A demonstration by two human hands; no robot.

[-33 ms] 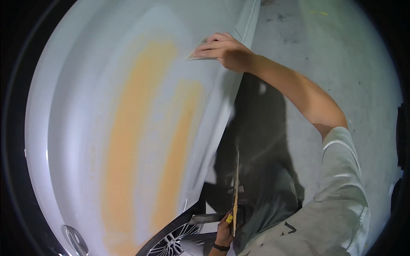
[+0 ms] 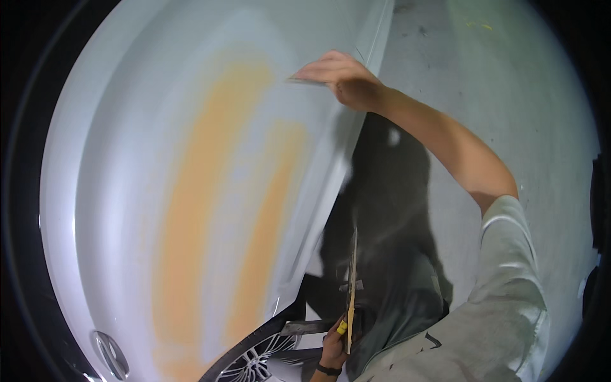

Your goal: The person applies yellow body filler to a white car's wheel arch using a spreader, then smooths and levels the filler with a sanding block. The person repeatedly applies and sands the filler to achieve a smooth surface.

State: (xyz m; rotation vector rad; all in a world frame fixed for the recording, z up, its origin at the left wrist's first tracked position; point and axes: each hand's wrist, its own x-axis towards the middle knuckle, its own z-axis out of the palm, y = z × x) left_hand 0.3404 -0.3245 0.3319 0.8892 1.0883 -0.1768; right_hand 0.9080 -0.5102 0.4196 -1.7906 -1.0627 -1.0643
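Under the fingers of my right hand is a thin, flat spreader, seen nearly edge-on beside the upper part of a white car door. I cannot tell whether its edge touches the door. Two streaks of yellow-orange filler run along the panel: a long, wide streak and a shorter, narrower streak nearer me. Low in the view, my left hand grips a thin board standing edge-on, with yellowish matter along its lower part. A small bright yellow piece shows at the fingers.
The door handle is at the lower left. A spoked wheel and dark tyre lie at the bottom, left of my left hand. Grey floor spreads to the right, with a dark shadow beside the door's edge.
My right hand and the spreader have shifted slightly right, and the spreader now looks more edge-on. The door appears slightly shifted right too. My left hand and the board stay put.
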